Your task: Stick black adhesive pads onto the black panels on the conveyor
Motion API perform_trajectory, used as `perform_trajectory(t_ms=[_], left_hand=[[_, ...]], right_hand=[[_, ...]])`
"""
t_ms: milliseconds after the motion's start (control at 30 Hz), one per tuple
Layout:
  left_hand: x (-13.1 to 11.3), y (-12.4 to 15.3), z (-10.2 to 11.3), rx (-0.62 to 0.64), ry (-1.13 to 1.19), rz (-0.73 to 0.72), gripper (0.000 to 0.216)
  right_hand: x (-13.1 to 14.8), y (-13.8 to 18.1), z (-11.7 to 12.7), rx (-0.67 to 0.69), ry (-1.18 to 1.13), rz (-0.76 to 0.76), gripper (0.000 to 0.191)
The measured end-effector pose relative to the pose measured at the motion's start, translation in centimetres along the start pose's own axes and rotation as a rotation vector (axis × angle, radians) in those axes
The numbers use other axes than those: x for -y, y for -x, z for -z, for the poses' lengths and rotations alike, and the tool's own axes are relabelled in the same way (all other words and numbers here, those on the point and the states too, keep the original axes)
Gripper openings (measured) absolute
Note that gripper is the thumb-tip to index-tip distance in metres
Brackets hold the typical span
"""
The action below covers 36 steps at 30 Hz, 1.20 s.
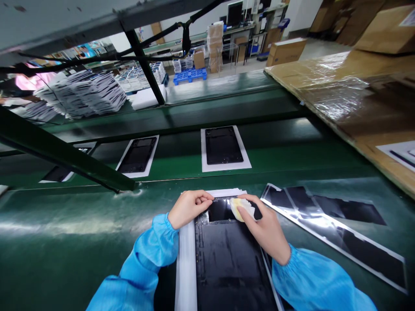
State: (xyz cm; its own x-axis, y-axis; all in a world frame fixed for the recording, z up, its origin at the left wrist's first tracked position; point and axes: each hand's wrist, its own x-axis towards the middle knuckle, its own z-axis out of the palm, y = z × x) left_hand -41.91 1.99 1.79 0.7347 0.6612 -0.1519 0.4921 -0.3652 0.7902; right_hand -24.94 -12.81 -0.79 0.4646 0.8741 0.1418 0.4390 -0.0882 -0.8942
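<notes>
A black tablet-like panel (231, 263) lies in front of me on a stack of white sheets (186, 276). Across its upper end is a glossy dark rectangular patch (220, 210). My left hand (190, 207) is at the patch's upper left corner, thumb and fingers pinched together; whatever may be between them is hidden. My right hand (267, 231) grips a folded white-and-yellowish wiping pad (242, 209) between thumb and fingers, at the right part of the patch. Right of the panel lie strips of black film pieces on a clear-and-white backing (337, 233).
Beyond my hands, a green conveyor (275, 151) carries several similar panels (223, 144) on white sheets. A green post (65, 151) slants across the left. Cardboard (324, 82) under clear wrap borders the right. White stacks (84, 93) stand at the back left.
</notes>
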Motion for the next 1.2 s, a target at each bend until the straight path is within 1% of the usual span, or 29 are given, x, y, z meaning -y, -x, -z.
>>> perform_trajectory(t_ms=[367,700,967,1067,1200], left_hand=[[0.07,0.01,-0.06,-0.01,0.007,0.006,0.023],[-0.15,0.09,-0.01,-0.005,0.007,0.034,0.02],[0.09,0.09,-0.14,0.0,0.012,0.035,0.02],[0.11,0.09,-0.08,-0.001,-0.025,0.017,0.018],[0.17,0.31,0.01,-0.009,-0.15,-0.05,0.016]], right_hand=[[-0.39,0.06,-0.1,-0.008,-0.007,0.008,0.022],[-0.06,0.04,-0.05,-0.008,-0.007,-0.007,0.024],[0.01,0.04,-0.05,0.005,0.041,0.057,0.023],[0.21,0.02,-0.09,0.003,0.077,0.105,0.021],[0.25,-0.02,-0.18,0.0,0.097,0.128,0.02]])
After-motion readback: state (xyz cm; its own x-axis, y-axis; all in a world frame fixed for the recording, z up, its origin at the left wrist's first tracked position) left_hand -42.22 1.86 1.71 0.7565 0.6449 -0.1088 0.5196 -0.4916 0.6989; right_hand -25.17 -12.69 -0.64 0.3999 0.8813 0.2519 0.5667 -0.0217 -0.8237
